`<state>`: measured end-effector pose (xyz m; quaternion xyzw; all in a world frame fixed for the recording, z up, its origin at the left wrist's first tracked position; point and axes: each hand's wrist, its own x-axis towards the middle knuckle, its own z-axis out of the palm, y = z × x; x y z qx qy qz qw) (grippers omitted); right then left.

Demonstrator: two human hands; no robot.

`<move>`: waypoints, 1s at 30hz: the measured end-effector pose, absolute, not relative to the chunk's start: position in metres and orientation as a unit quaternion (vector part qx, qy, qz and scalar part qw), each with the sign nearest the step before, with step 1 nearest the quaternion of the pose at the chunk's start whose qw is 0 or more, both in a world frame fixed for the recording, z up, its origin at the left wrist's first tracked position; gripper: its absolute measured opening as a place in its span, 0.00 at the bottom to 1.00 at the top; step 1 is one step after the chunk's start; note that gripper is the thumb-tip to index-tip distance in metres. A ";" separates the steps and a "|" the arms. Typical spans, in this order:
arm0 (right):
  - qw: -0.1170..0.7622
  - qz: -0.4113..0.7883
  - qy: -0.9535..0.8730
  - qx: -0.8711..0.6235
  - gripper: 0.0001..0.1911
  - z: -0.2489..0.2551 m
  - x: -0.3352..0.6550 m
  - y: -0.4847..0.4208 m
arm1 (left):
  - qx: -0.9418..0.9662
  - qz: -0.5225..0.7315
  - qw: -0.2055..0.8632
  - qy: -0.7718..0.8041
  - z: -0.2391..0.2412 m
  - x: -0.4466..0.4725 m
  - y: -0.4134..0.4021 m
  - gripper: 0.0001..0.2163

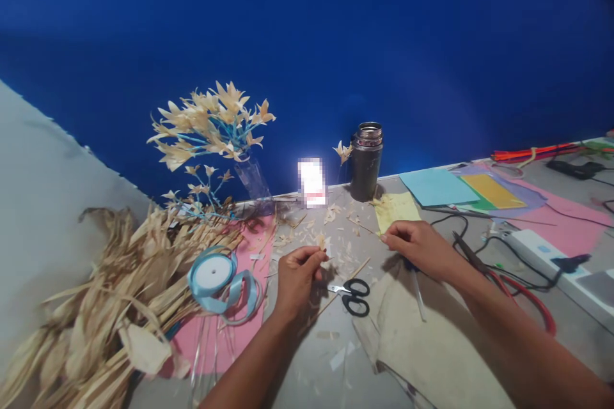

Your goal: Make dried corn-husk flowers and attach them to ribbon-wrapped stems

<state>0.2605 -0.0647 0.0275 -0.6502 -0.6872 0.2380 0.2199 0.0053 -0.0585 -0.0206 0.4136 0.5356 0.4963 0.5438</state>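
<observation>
Two bare hands are above the grey desk (307,370), and from my place I can see both of them. The left hand (293,280) has its thumb and forefinger pressed together, and these fingers pinch a small pale husk piece (322,241), which stands out at the far side of the fingertips. Its long axis seems to be upright, but it is too small for me to be sure. The right hand (422,248) is just at the near edge of the yellow paper (396,208), with its fingertips brought close; whether they grip the end of the dry twig (363,225) there, I cannot tell. So the husk piece lies to the left of the right fingers, well apart from them, and the left hand is the nearer one.

Between the hands, closer to the left one, the black-handled scissors (344,291) lie flat on the desk. Their long axis goes sideways: the blades point to the left hand, the loops to the right. One straw-coloured stick (363,267) passes diagonally by them.
</observation>
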 end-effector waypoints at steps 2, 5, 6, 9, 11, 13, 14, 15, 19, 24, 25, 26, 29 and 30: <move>0.121 0.193 -0.719 -0.657 0.13 0.029 0.252 -0.038 | 0.392 0.502 0.558 0.532 -0.027 0.001 -0.056 0.11; 0.070 0.167 -0.732 -0.657 0.08 0.027 0.235 0.004 | 0.372 0.504 0.582 0.519 -0.031 -0.002 -0.055 0.12; 0.055 0.162 -0.736 -0.655 0.07 0.025 0.229 0.017 | 0.366 0.506 0.588 0.514 -0.032 -0.002 -0.054 0.11; 0.011 0.159 -0.753 -0.639 0.08 0.017 0.210 0.047 | 0.344 0.514 0.602 0.504 -0.034 -0.004 -0.053 0.12; -0.016 0.158 -0.765 -0.624 0.13 0.010 0.199 0.058 | 0.328 0.521 0.615 0.493 -0.036 -0.007 -0.052 0.13; -0.038 0.151 -0.776 -0.611 0.17 0.003 0.190 0.065 | 0.309 0.528 0.632 0.476 -0.038 -0.010 -0.052 0.14; -0.047 0.145 -0.780 -0.607 0.18 0.000 0.186 0.067 | 0.299 0.530 0.641 0.468 -0.038 -0.011 -0.051 0.14; -0.053 0.139 -0.783 -0.604 0.17 -0.002 0.181 0.069 | 0.290 0.530 0.649 0.462 -0.038 -0.012 -0.051 0.15; -0.071 0.106 -0.778 -0.615 0.17 -0.012 0.166 0.077 | 0.268 0.526 0.665 0.457 -0.038 -0.015 -0.050 0.16; -0.073 0.088 -0.761 -0.638 0.19 -0.025 0.150 0.085 | 0.263 0.527 0.669 0.453 -0.038 -0.014 -0.051 0.16; -0.071 0.090 -0.760 -0.640 0.19 -0.026 0.150 0.086 | 0.263 0.526 0.669 0.454 -0.039 -0.014 -0.051 0.16; -0.068 0.094 -0.758 -0.641 0.19 -0.027 0.151 0.087 | 0.264 0.526 0.669 0.454 -0.039 -0.014 -0.051 0.16; -0.064 0.115 -0.755 -0.643 0.19 -0.027 0.162 0.092 | 0.259 0.523 0.672 0.456 -0.040 -0.013 -0.051 0.16; -0.064 0.124 -0.754 -0.642 0.19 -0.026 0.167 0.094 | 0.255 0.522 0.674 0.457 -0.040 -0.013 -0.051 0.16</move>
